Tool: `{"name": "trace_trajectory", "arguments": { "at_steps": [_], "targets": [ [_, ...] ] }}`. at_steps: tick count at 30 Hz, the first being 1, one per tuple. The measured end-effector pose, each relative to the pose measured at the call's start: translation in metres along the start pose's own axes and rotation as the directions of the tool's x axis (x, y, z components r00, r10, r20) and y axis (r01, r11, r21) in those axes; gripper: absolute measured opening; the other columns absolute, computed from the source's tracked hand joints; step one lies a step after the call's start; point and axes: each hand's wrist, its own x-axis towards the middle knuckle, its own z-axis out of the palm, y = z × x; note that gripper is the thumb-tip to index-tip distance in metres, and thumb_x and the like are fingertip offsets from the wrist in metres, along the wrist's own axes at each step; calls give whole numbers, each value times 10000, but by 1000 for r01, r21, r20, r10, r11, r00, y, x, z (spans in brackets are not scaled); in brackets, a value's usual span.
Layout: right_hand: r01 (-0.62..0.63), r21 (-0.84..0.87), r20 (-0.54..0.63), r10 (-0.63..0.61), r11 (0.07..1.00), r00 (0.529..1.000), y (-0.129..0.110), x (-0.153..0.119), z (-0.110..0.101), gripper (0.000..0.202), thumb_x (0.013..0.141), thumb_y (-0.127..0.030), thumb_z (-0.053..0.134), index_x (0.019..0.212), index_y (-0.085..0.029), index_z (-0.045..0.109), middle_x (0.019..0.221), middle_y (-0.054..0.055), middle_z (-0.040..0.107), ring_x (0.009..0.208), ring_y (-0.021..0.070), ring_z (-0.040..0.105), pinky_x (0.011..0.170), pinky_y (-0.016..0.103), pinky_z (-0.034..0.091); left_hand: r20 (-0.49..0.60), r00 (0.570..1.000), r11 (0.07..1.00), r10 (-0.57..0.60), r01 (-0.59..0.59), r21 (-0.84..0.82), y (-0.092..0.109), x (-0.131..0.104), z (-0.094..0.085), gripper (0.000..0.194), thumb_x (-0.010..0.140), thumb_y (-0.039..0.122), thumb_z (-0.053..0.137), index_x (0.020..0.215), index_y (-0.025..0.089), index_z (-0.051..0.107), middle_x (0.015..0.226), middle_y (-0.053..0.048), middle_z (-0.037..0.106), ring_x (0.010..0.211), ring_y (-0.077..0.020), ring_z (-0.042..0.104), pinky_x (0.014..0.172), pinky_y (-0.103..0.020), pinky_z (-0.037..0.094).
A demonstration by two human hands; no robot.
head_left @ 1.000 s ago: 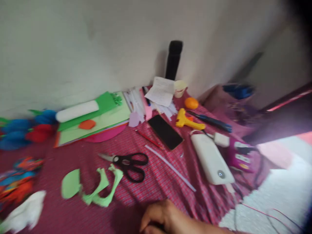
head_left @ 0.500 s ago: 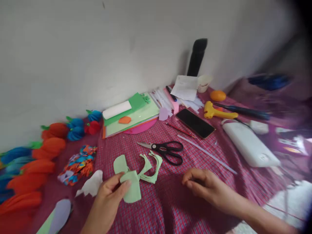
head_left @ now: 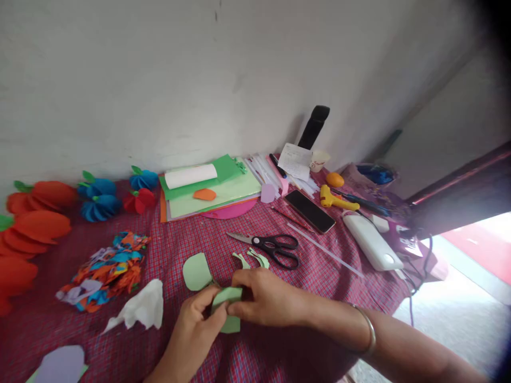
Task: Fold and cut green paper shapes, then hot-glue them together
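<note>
A light green paper piece (head_left: 231, 325) with a rounded edge is pinched between both hands, low over the checked cloth. My left hand (head_left: 195, 325) grips its left side with thumb and fingers. My right hand (head_left: 268, 298) closes on its right and upper edge, covering part of it. Just beyond my left fingers lies another green paper cutout (head_left: 196, 271). Thin green paper offcuts (head_left: 255, 258) rest behind my right hand, partly covered by it. Black-handled scissors (head_left: 275, 246) lie behind these, blades pointing left.
Paper pumpkins (head_left: 42, 229) and a heap of colourful scraps (head_left: 114, 271) sit at left, near crumpled white tissue (head_left: 143, 306). Stacked paper sheets (head_left: 227, 186) lie by the wall. To the right are a phone (head_left: 310, 211), yellow glue gun (head_left: 337, 200) and white power bank (head_left: 371, 242).
My right hand has moved left from over the cloth and taken hold of the green paper in my left hand. The view has shifted, showing more floor at right.
</note>
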Motion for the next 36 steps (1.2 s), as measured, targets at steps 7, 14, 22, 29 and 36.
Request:
{"name": "trace_trajectory", "arguments": {
  "at_steps": [7,14,22,29,36],
  "targets": [
    [74,127,-70,-65,989,995,22,-10,6,156,856,-267,529,967,-160,555,709,-22,536,599,82,477,529,179,345,-43,998,981,-45,35,-193,-6,2,3,102,723,273,661,713,181,704,614,13,624,592,-147,542,534,-208,418],
    [341,244,-119,-321,908,940,51,-39,-2,307,862,-165,485,1169,-148,495,819,9,562,650,88,501,586,187,410,-255,949,852,-187,28,-522,-8,7,9,203,606,245,786,788,179,726,651,13,686,585,-132,588,582,-213,493],
    [460,122,-89,-452,879,888,66,-35,-20,186,845,-106,498,990,-129,611,824,22,622,699,100,553,675,205,439,-472,881,860,-22,-225,-459,3,-6,5,203,550,217,794,728,194,699,719,14,730,642,-158,649,588,-229,516],
    [405,181,-163,-378,896,911,48,-35,-24,308,871,-283,571,1120,-108,528,815,17,609,664,94,547,609,189,425,-374,926,916,-57,-101,-389,12,-9,12,279,520,211,803,781,194,707,664,21,705,610,-166,636,549,-225,498],
    [311,-34,-140,-312,950,940,32,-38,-51,312,833,-453,588,801,-145,544,702,-12,554,589,82,500,541,179,353,-43,998,987,51,-58,-153,39,21,34,266,620,279,775,873,217,721,755,7,712,645,-159,603,594,-215,490]
  ]
}}
